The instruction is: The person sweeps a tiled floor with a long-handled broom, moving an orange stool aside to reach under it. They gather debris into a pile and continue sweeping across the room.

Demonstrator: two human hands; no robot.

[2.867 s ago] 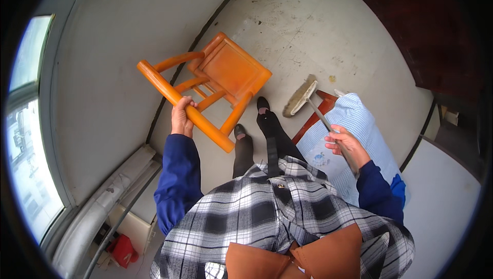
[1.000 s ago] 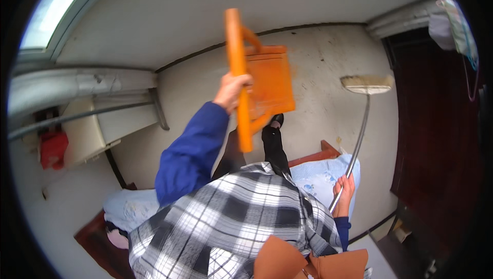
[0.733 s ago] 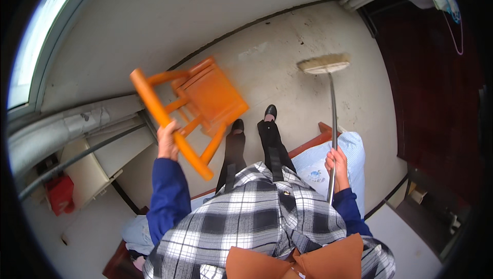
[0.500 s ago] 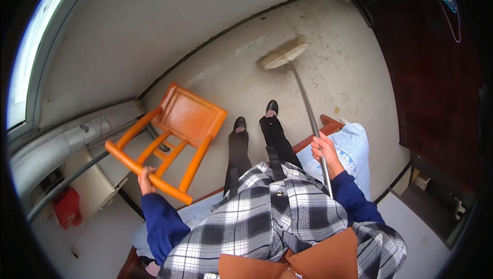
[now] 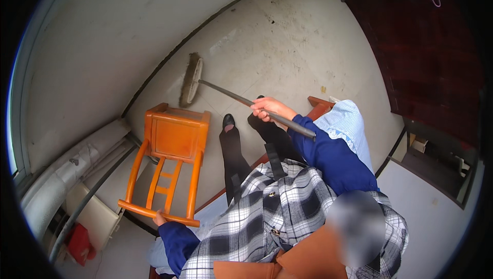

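My right hand (image 5: 273, 108) is closed round the grey metal handle of a broom (image 5: 226, 92), whose upper end lies along my sleeve. The broom head (image 5: 193, 81), with a white back and dark dusty bristles, is on the floor near the wall, just beyond an orange wooden chair (image 5: 176, 139). At the lower left, my left hand (image 5: 160, 218) grips the top rail of that chair's back. The chair is tipped toward me, its seat away from my body. Part of the left hand's fingers is hidden behind the rail.
Dark specks mark the pale floor (image 5: 287, 32). A dark red cabinet (image 5: 411, 48) stands at the right. Beside my right arm is a blue checked cloth (image 5: 345, 122) over a wooden seat. Wrapped pipes (image 5: 77, 171) and a red object (image 5: 79, 243) are at the left.
The broom head has swung left and nearer, from mid-floor to beside the chair and wall. My right hand has moved left and away from me. The chair has turned straighter, its top rail lower.
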